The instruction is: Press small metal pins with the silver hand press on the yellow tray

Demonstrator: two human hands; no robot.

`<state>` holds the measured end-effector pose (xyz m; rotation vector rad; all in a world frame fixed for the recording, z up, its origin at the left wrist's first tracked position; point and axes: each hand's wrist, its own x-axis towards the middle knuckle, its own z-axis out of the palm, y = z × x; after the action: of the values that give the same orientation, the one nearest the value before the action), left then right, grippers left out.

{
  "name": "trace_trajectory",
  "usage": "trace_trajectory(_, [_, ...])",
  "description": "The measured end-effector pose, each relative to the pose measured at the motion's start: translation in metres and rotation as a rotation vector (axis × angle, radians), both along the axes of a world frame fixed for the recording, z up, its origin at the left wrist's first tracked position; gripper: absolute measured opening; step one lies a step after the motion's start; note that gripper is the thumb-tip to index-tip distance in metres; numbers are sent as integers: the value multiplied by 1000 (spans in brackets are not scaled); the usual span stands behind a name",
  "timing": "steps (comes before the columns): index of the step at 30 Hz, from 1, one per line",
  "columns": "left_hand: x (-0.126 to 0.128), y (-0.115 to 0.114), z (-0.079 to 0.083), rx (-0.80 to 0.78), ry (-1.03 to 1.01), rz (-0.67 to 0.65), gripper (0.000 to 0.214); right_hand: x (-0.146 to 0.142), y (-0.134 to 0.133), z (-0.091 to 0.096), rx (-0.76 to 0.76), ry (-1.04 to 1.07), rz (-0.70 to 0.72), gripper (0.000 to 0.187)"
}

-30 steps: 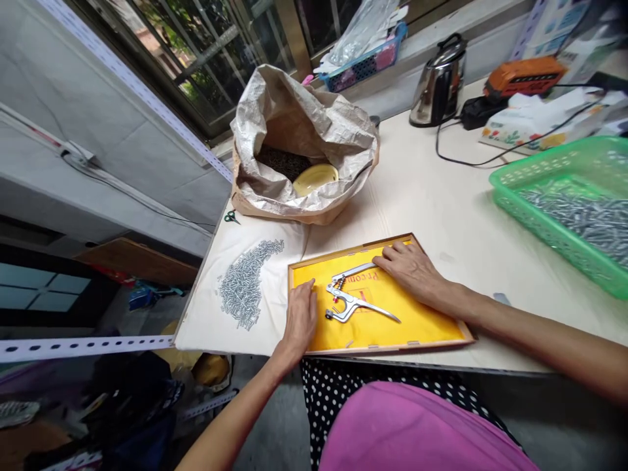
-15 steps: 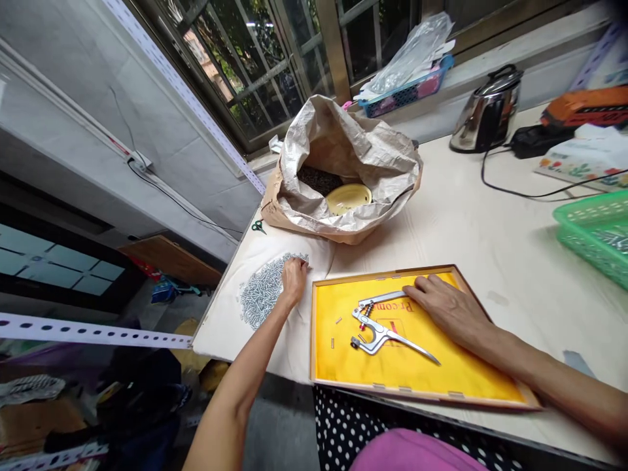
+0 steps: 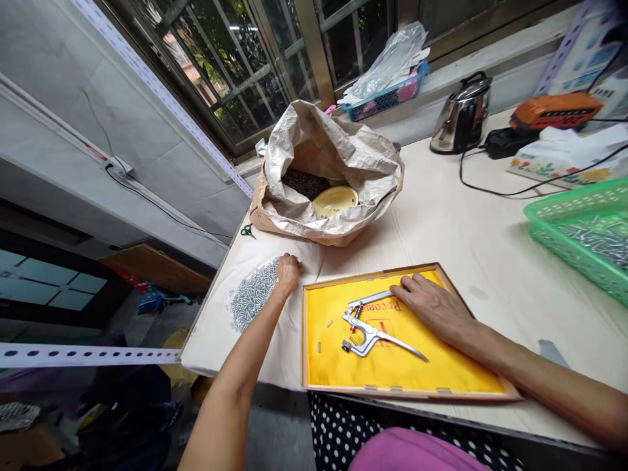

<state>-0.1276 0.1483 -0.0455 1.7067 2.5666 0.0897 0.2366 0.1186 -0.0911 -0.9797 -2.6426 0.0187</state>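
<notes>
My left hand (image 3: 288,273) is at the upper right edge of a pile of small silver screws (image 3: 255,294) on the pale cloth. Its fingers are pinched together and point away from me; whatever is between them is hidden. A silver pair of snap-fastener pliers (image 3: 370,337) lies in a shallow tray (image 3: 305,340) with a yellow lining. My right hand (image 3: 432,307) lies over the tray, fingers bent over the end of the pliers' upper handle. Several small metal pieces (image 3: 318,347) rest on the yellow lining, left of the pliers' jaws.
Behind the tray stands an open woven sack (image 3: 328,229) with dark bits and a yellow bowl (image 3: 338,199) inside. Green scissors (image 3: 248,231) lie beside it. At right are a green basket (image 3: 564,242) of metal parts, a kettle (image 3: 461,114) and a black cord (image 3: 515,194).
The view has swung right, so more of the green basket shows. My left hand stays by the screw pile, now at its right edge. My right hand keeps its place on the handle.
</notes>
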Motion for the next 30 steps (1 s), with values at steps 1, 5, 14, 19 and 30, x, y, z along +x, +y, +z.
trace_trajectory(1, [1,0,2,6,-10,-9,19,0,0,1,7,4,6,20])
trace_trajectory(5, [5,-2,15,48,-79,-39,19,0,1,3,31,-15,8,18])
trace_trajectory(14, [70,-80,36,117,-835,-115,24,-1,1,11,-4,-101,-3,20])
trace_trajectory(19, [107,-130,31,-11,-1009,-6,20,-1,-3,20,69,-117,-20,26])
trace_trajectory(30, [115,-139,10,-127,-1047,144,12,-2,-5,25,66,-141,-40,33])
